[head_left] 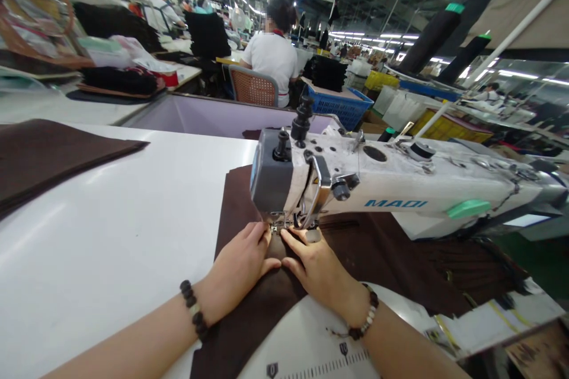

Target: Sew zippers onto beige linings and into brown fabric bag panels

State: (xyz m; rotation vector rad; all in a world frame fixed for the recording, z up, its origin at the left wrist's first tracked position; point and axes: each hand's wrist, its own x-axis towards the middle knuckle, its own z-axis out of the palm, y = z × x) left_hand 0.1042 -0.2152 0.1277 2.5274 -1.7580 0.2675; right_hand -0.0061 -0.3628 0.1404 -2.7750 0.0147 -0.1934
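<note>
A white sewing machine (400,180) stands across the white table (115,231). Dark brown fabric (249,320) lies under its head and runs toward me. My left hand (240,263) lies flat on the fabric, fingers stretched out toward the presser foot (284,224). My right hand (317,266) also rests flat on the fabric just right of it, fingertips close to the foot. Both wrists wear bead bracelets.
A stack of brown fabric (48,154) sits at the table's far left. A seated person in a white shirt (272,56) works ahead, back turned. Blue (344,108) and yellow (447,127) baskets stand behind the machine. A printed ruler (320,364) marks the near table edge.
</note>
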